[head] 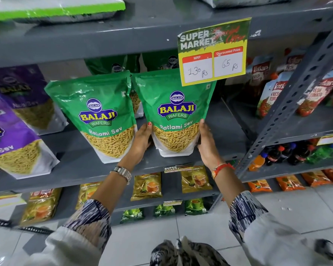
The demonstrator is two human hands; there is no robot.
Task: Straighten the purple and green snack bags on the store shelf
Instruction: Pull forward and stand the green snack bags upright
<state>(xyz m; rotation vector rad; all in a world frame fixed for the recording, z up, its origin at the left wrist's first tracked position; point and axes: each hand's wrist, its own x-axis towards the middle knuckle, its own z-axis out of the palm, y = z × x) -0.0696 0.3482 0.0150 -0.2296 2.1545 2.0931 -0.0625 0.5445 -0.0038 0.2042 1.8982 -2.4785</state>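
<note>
while two hands (142, 139) (208, 144) grip one (of four) green bags (176, 112).

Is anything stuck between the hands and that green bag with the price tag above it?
No, nothing visible. The left hand presses straight on the left edge of the green bag, and the right hand on its right edge. The other green bag stands close beside the left hand.

green bags (176, 112) | two upright, side by side | purple bags (13, 135) | leaning, shelf's left
</note>
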